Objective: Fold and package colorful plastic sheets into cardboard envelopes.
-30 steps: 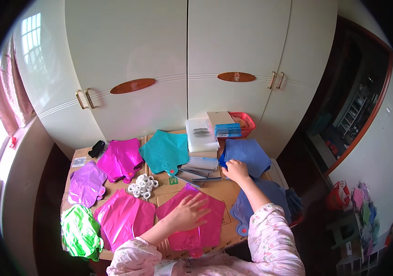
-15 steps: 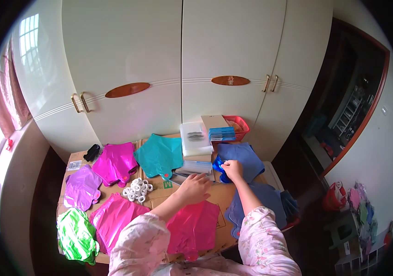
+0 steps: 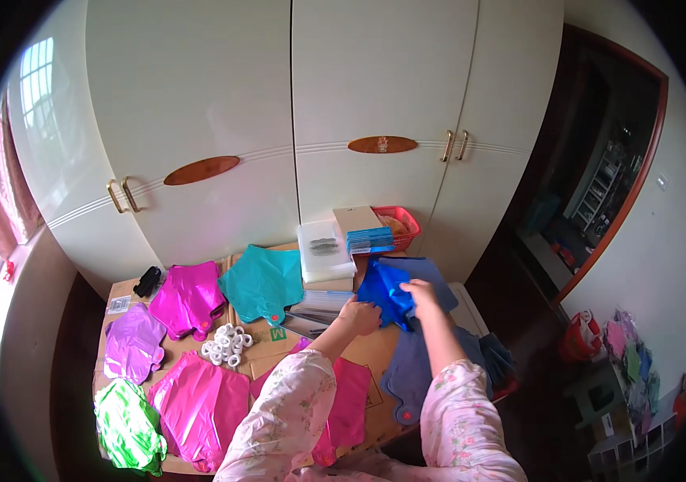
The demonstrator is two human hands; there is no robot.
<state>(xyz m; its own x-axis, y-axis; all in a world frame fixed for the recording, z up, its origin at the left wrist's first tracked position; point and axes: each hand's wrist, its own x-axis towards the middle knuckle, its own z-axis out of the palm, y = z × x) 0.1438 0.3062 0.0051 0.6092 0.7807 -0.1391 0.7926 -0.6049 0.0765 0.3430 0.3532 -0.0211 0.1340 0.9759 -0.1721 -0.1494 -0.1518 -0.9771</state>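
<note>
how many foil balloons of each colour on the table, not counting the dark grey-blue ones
magenta: 1
pink: 2
teal: 1
purple: 1
green: 1
blue: 1, held by both hands
total: 7

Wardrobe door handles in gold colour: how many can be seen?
4, in two pairs. Two handles are on the left doors of the white wardrobe; two more are on the right doors.
</note>
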